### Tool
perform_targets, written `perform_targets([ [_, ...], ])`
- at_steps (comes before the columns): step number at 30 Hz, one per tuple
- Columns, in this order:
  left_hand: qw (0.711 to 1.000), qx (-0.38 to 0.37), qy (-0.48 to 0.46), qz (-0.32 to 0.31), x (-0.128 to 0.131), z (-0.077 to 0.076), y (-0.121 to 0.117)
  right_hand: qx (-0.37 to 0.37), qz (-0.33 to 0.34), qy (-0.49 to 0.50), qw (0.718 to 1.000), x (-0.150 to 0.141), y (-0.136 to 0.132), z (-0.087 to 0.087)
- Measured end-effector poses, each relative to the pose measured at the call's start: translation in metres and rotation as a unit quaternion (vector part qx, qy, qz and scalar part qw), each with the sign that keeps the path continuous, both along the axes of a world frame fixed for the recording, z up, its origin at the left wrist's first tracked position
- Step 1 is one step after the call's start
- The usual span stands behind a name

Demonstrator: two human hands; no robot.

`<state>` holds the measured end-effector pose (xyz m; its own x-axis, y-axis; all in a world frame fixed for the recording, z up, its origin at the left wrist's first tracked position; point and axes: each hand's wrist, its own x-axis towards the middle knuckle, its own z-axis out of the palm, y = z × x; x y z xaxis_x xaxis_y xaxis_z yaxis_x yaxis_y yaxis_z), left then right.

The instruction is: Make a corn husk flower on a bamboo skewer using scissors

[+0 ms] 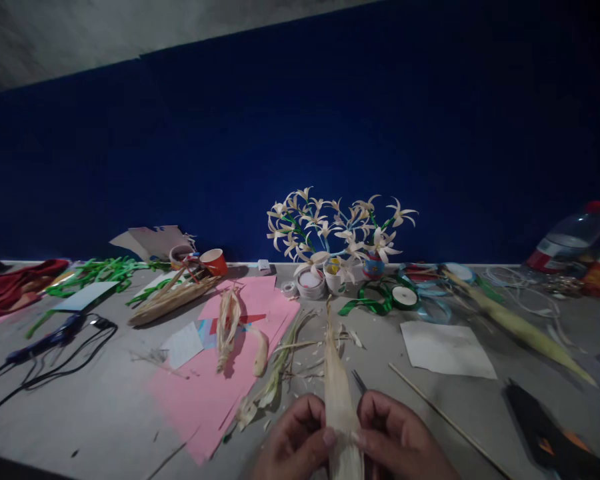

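My left hand (295, 437) and my right hand (397, 440) meet at the bottom edge, both pinching a long pale corn husk strip (336, 380) that points away from me. A dark thin tool, perhaps scissors (359, 381), pokes out by my right fingers. Just past the husk lie loose husk shreds (290, 360) on the grey table (95, 407). Twisted husk pieces (229, 323) rest on pink paper (215, 380) to the left.
White husk flowers (330, 230) stand against the blue wall, with tape rolls (310, 283) and green ribbon (380, 300) around them. A white sheet (445, 350), thin stick (445, 417), black glue gun (545, 433), corn cob (520, 327) and bottle (570, 243) are right; black cables (45, 353), red cup (215, 261) left.
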<state>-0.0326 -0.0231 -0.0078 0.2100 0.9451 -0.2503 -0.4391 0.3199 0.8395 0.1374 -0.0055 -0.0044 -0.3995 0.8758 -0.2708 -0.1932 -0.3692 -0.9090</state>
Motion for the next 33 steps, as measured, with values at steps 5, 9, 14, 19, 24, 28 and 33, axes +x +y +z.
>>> perform_targets([
  [5, 0.998, 0.044, 0.049, -0.019, -0.002, 0.001, -0.001, 0.008, 0.013, 0.051, 0.999, -0.003, 0.000, 0.001],
  [9, 0.993, 0.054, 0.095, -0.038, -0.003, 0.002, -0.001, 0.062, 0.010, -0.002, 0.998, -0.006, 0.000, -0.004],
  [14, 0.989, 0.067, 0.128, -0.032, -0.003, 0.002, -0.001, 0.129, -0.003, -0.089, 0.988, -0.005, 0.001, -0.016],
  [19, 0.979, 0.108, 0.173, -0.023, -0.003, -0.019, 0.002, 0.165, -0.001, -0.147, 0.975, -0.003, -0.001, -0.017],
  [24, 0.959, 0.147, 0.244, -0.014, -0.008, -0.023, 0.001, 0.188, 0.013, -0.213, 0.959, -0.001, -0.001, -0.020],
  [28, 0.928, 0.163, 0.335, -0.019, -0.010, -0.003, -0.001, 0.196, -0.020, -0.251, 0.948, -0.004, -0.002, -0.027],
  [33, 0.919, 0.182, 0.349, -0.016, -0.010, -0.002, 0.002, 0.201, -0.041, -0.264, 0.943, -0.007, -0.003, -0.032],
])
